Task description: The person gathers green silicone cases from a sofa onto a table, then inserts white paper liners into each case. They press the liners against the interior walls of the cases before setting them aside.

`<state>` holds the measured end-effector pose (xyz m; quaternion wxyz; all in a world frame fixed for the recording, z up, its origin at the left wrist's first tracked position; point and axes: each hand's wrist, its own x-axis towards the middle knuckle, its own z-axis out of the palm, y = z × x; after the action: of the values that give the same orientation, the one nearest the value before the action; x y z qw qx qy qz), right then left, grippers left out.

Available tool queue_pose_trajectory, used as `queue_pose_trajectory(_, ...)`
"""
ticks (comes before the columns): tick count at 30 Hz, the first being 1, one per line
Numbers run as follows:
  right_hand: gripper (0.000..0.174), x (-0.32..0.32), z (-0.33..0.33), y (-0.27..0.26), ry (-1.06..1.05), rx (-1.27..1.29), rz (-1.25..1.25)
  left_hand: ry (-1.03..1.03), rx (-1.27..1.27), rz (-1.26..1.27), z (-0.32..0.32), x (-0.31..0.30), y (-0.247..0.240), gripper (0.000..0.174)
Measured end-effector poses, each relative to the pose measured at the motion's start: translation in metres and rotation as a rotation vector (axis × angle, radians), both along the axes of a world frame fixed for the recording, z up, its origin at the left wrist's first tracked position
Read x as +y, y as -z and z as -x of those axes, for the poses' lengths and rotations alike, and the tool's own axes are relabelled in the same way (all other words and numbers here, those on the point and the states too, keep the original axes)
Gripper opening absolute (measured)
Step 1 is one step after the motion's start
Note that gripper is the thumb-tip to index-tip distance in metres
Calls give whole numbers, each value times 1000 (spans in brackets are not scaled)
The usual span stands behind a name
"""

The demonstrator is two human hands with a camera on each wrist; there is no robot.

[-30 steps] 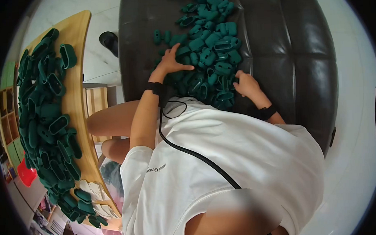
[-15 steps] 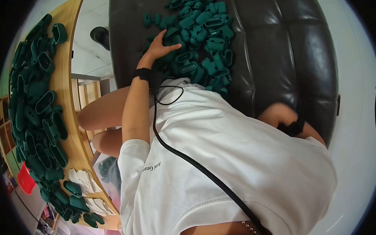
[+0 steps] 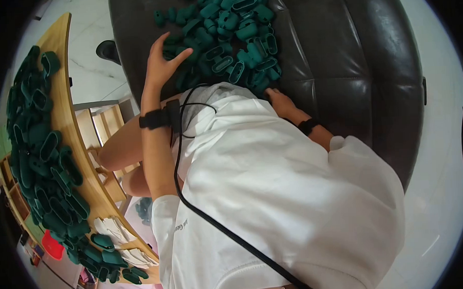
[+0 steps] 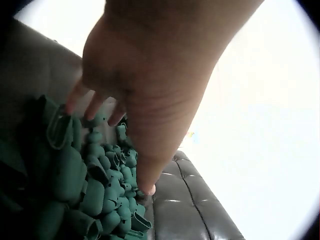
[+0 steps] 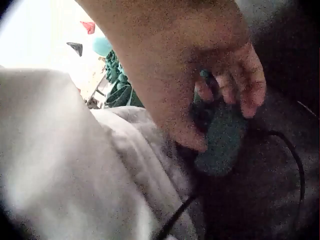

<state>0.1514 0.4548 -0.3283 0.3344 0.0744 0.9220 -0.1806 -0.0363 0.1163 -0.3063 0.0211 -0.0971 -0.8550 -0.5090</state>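
Many dark green silicone cases [image 3: 227, 21] lie in a loose pile on the dark leather seat. At the pile's left edge hovers my left hand [image 3: 160, 66], thumb and fingers spread apart; in the left wrist view this hand [image 4: 135, 95] hangs over the cases [image 4: 67, 172] and grips nothing. My right hand [image 3: 283, 103] is low beside my shirt, at the near end of the pile. The right wrist view shows the right hand [image 5: 185, 75] with thumb and fingers round a green case [image 5: 222, 150]; that view is dark and grainy.
A wooden table [image 3: 93, 187] on the left bears another heap of green cases [image 3: 50, 145] and white pieces [image 3: 112, 230]. Tufted leather [image 3: 335, 49] extends right of the pile. A black cable [image 3: 221, 225] runs over my shirt. A dark slipper [image 3: 107, 51] lies on the floor.
My right hand went from the pile out to the right, then came back to its near end. The left hand stays spread by the pile's left side while the head view has shifted.
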Motion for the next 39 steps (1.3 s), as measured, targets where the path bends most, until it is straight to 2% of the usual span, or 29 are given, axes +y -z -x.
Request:
queue_pose_trajectory(3, 62, 2, 5, -4, -9, 98, 228, -47, -127, -7, -11, -5, 4, 87)
queue_pose_trajectory(5, 64, -17, 5, -17, 23, 121, 261, -31, -224, -45, -15, 2, 4, 87)
queue_pose_trajectory(9, 62, -9, 3, 6, 54, 241, 453, 25, -195, 78, -17, 7, 13, 88)
queue_pose_trajectory(11, 54, 17, 21, 5, 109, 74, 556, 49, -221, 79, -13, 3, 16, 88)
queue_pose_trajectory(12, 49, 36, 29, 11, 259, 7, 622, 28, -232, 63, -14, 2, 18, 89)
queue_pose_trajectory(13, 45, 42, 45, -21, 198, 18, 568, 10, -247, 51, -17, 0, 21, 89)
queue_pose_trajectory(14, 45, 51, 57, -32, 273, 152, 649, -3, -260, 39, -18, -1, 23, 89)
queue_pose_trajectory(15, 51, 47, 67, -51, 502, 295, 881, -4, -274, 50, -20, -1, 26, 88)
queue_pose_trajectory(16, 56, 39, 80, -76, 589, 435, 1030, -3, -288, 64, -21, -1, 28, 88)
queue_pose_trajectory(17, 62, 35, 88, -89, 593, 557, 910, -3, -298, 79, -22, -2, 29, 88)
queue_pose_trajectory(19, 60, 34, 98, -86, 414, 582, 492, -3, -305, 111, -22, 1, 24, 86)
queue_pose_trajectory(21, 59, 29, 96, -73, 136, 209, 29, -12, -344, 102, -18, 5, 16, 84)
queue_pose_trajectory(22, 51, 23, 85, -58, -33, 88, 13, -19, -357, 95, -18, 5, 15, 84)
queue_pose_trajectory(23, 54, 18, 62, -39, -119, 38, 156, -30, -368, 85, -17, 5, 13, 83)
queue_pose_trajectory(24, 67, 6, 35, -23, -183, 82, 158, -43, -375, 74, -14, 4, 13, 83)
queue_pose_trajectory(25, 77, -20, 22, -30, -221, -4, -59, -47, -361, 68, -12, 2, 16, 84)
queue_pose_trajectory(26, 67, -22, -6, 3, -382, 260, -190, -51, -351, 61, -12, 0, 20, 84)
queue_pose_trajectory(29, 56, -8, -38, 7, -327, 310, 134, -76, -311, 37, -20, -2, 30, 83)
queue_pose_trajectory(30, 49, 2, -36, 3, -275, 118, 302, -83, -286, 27, -19, 0, 31, 82)
queue_pose_trajectory(33, 51, 25, 1, -20, -196, 239, 349, -136, -255, 15, -20, 0, 20, 82)
queue_pose_trajectory(35, 65, 26, 39, -39, 86, 554, 276, -199, -152, 126, -15, -6, 25, 83)
queue_pose_trajectory(36, 77, 23, 58, -53, 128, 741, 260, -233, -99, 176, -12, -8, 26, 83)
queue_pose_trajectory(37, 88, 20, 74, -61, 165, 932, 244, -126, -148, 143, -9, -4, 20, 90)
queue_pose_trajectory(39, 104, 9, 90, -52, 140, 806, 71, 72, -234, 84, -6, 9, -1, 105)
